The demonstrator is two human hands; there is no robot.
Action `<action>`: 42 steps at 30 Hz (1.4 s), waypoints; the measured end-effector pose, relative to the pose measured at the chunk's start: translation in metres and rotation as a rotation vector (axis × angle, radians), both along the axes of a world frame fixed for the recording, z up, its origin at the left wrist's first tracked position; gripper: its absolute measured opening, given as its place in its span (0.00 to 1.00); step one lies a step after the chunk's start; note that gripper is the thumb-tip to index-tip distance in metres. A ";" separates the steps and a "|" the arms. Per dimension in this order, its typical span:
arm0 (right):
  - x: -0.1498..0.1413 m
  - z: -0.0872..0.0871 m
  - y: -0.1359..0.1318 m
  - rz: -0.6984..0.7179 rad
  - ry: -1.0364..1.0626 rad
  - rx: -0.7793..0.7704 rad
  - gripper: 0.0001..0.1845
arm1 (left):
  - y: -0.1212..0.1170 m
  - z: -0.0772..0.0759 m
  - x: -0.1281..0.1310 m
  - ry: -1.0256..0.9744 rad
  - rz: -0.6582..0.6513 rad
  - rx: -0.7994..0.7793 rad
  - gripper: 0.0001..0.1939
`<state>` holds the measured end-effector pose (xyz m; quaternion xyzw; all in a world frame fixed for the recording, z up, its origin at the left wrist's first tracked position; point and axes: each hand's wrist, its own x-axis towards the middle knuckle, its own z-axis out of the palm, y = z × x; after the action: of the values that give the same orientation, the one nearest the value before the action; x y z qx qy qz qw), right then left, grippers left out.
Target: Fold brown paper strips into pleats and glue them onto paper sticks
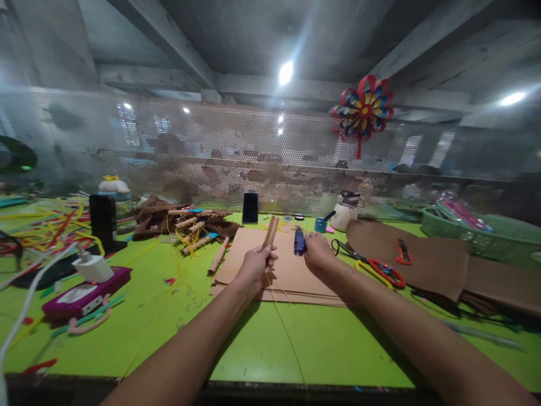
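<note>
Left hand [255, 265]: 1, fingers closed around a brown strip [271, 232], which slants upward out of the grip, above the cardboard [236, 251].
Yellow string [291, 334]: 1 length, running from below the left hand to the table's near edge.
Right hand [320, 251]: 1, fingers bent, just beside a blue tool [300, 241]; whether they grip it, cannot tell.
Cardboard: flat sheets, stacked, on the green table [253, 361].
Right of the right hand: scissors [386, 273] with red handles.
Beyond the right hand: 1 small blue cup [320, 226], 1 pale jug [344, 213].
Beyond the cardboard: 1 black phone [250, 208], upright.
Left of the cardboard: brown tubes [218, 257], 1 purple power strip [87, 299].
</note>
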<state>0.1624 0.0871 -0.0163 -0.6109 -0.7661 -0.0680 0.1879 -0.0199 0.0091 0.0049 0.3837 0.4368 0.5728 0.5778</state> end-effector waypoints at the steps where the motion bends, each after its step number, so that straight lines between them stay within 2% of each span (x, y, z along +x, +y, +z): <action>1: 0.001 -0.001 0.000 0.000 -0.011 0.015 0.14 | 0.001 -0.001 0.000 -0.008 -0.008 0.001 0.05; 4: 0.009 0.003 0.001 -0.002 0.042 0.029 0.14 | 0.002 -0.004 -0.002 -0.032 -0.034 0.002 0.05; 8: 0.029 0.017 -0.010 0.046 0.419 -0.045 0.11 | 0.000 -0.005 -0.002 -0.058 -0.044 -0.044 0.06; 10: 0.039 0.029 -0.025 0.165 0.700 -0.093 0.12 | -0.001 -0.005 0.000 -0.061 -0.045 -0.056 0.06; 11: 0.043 0.035 -0.035 0.268 0.841 -0.161 0.14 | -0.001 -0.005 0.001 -0.059 -0.046 -0.053 0.06; 13: 0.047 0.046 -0.056 0.380 1.012 -0.320 0.18 | -0.003 -0.006 0.004 -0.039 -0.041 -0.033 0.06; 15: 0.048 0.053 -0.076 0.481 1.014 -0.437 0.20 | -0.005 -0.005 0.008 -0.007 -0.040 -0.021 0.06; 20: 0.049 0.052 -0.099 0.518 1.002 -0.487 0.22 | -0.016 0.001 0.017 0.055 -0.104 -0.035 0.07; 24: 0.055 0.047 -0.098 0.485 0.987 -0.478 0.23 | -0.023 0.006 0.021 0.078 -0.145 -0.032 0.09; 28: 0.058 0.046 -0.096 0.449 1.023 -0.441 0.23 | -0.024 0.005 0.022 0.095 -0.145 -0.037 0.09; 36: 0.049 0.036 -0.093 0.430 1.203 -0.571 0.22 | -0.025 0.004 0.024 0.061 -0.178 -0.063 0.14; 42: 0.051 0.030 -0.089 0.464 1.278 -0.560 0.21 | -0.025 0.007 0.023 0.053 -0.192 -0.081 0.17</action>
<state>0.2130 -0.0016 0.0134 -0.3785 -0.6053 0.5412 0.4443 0.0031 -0.0163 0.0120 0.4151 0.4359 0.4865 0.6333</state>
